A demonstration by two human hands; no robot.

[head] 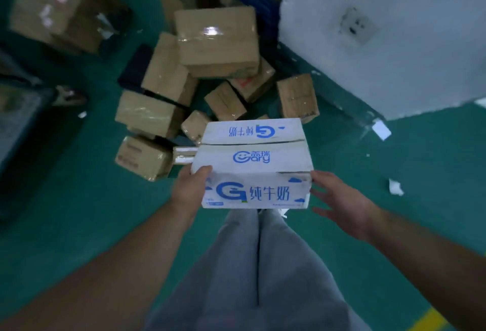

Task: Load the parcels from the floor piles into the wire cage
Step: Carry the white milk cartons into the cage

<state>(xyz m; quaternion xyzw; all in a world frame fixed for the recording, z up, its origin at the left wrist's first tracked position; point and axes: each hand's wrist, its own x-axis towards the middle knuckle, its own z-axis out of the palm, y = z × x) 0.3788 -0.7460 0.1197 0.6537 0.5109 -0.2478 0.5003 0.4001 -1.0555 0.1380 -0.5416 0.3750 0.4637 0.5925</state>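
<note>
A green floor (420, 173) was bounded by a white wall (407, 2), on which a socket (357, 26) was mounted.

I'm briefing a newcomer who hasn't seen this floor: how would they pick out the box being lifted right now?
Start at the pile of brown cartons on the green floor by the white wall. Just in front of it, the white carton is between the left hand and right hand. It alone is white with blue printing.

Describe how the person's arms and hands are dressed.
Both forearms are bare, with no sleeves in view. The left hand and right hand wear no gloves, and no watch, ring or wristband shows. Below them hang loose grey trousers.
</note>
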